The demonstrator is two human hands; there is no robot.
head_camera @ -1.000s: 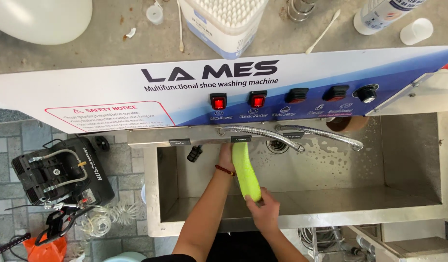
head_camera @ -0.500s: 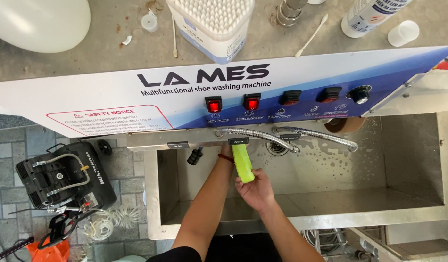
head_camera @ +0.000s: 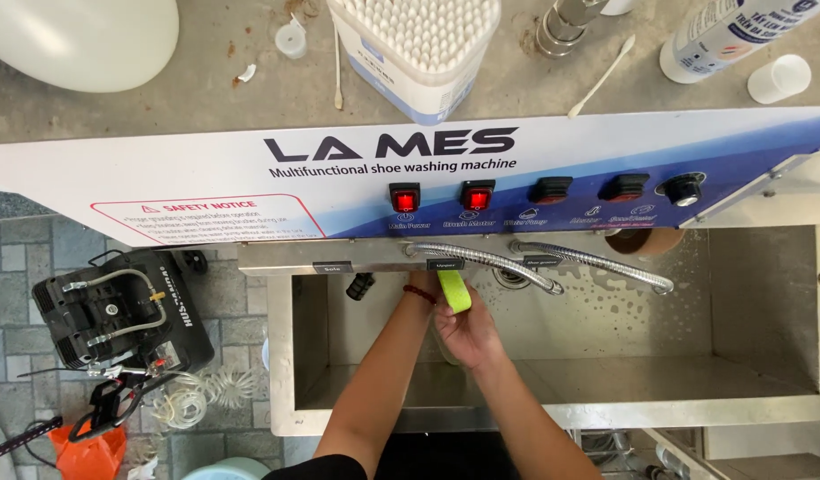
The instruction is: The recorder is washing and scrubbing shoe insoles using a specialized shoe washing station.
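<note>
A lime-green shoe insole (head_camera: 454, 290) stands upright in the steel sink basin (head_camera: 765, 382) of a washing machine. Its upper end is hidden under the steel ledge (head_camera: 286, 258) below the control panel (head_camera: 206, 169). My right hand (head_camera: 468, 333) grips the insole's lower part from below. My left forearm, with a red bead bracelet (head_camera: 418, 293) at the wrist, reaches up beside the insole. My left hand (head_camera: 430, 284) is almost wholly hidden under the ledge, so its grip does not show.
Two flexible metal hoses (head_camera: 494, 259) (head_camera: 605, 263) hang over the wet basin. Two red switches (head_camera: 406, 196) glow on the panel. On the concrete top lie a cotton swab box (head_camera: 419, 44), a white bottle (head_camera: 725, 36) and a cap (head_camera: 777, 78). A black air compressor (head_camera: 108, 311) sits on the tiled floor at left.
The insole has gone further up under the ledge, so less of it shows. My right hand has followed it upward; my left wrist has stayed at the ledge.
</note>
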